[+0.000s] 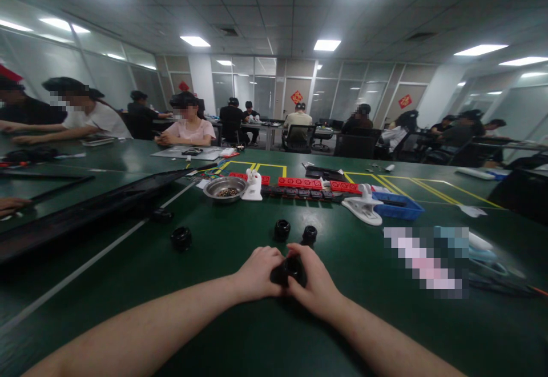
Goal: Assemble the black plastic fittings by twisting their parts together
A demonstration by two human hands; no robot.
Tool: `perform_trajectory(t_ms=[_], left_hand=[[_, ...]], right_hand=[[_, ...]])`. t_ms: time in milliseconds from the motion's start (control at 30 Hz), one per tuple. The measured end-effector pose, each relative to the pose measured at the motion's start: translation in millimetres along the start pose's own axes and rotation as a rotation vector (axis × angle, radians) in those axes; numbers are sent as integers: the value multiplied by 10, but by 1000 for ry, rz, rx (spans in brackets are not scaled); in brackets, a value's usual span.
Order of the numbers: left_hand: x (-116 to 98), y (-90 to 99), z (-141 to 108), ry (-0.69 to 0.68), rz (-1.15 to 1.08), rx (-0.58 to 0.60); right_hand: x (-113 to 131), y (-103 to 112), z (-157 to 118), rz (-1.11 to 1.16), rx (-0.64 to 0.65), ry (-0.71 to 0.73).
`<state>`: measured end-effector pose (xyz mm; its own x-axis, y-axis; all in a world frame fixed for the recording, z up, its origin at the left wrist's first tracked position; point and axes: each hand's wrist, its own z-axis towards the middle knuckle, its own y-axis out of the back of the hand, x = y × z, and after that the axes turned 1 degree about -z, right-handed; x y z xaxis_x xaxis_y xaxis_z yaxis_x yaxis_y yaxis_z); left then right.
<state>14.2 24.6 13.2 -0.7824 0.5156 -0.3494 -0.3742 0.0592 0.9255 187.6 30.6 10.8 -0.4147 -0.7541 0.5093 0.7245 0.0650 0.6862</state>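
My left hand (260, 272) and my right hand (315, 283) meet over the green table close in front of me. Between them is a glossy black round part (293, 267) with an opening facing up. The right thumb and fingers curl around it, and the left fingers close on its left side, partly hiding it. Just beyond my hands stand two similar black ring-shaped parts, one (282, 229) behind the left hand and a smaller-looking one (309, 234) behind the right. Another black round part (181, 238) stands farther left.
A metal bowl (225, 189) of small pieces stands beyond, beside a white clamp-like stand (252, 186). Red strips (299, 183), another white clamp-like piece (363, 205) and a blue tray (398, 207) lie rightward. A long black panel (107, 205) spans the left. Other people sit around.
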Motion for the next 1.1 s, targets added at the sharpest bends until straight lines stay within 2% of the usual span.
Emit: perform_trajectory(t_ms=[133, 300, 433, 667, 967, 1100], left_hand=[[19, -22, 4, -8, -3, 2], [14, -14, 6, -15, -7, -8], [11, -17, 2, -28, -6, -27], [21, -30, 4, -29, 11, -15], [-15, 5, 1, -17, 11, -17], [16, -20, -1, -17, 6, -6]], right_hand=[[24, 22, -5, 13, 45, 68], [-2, 12, 8, -58, -56, -38], [-29, -5, 10, -75, -54, -98], [-15, 0, -19, 27, 32, 45], [-27, -5, 11, -40, -34, -102], [-2, 8, 7, 18, 4, -35]])
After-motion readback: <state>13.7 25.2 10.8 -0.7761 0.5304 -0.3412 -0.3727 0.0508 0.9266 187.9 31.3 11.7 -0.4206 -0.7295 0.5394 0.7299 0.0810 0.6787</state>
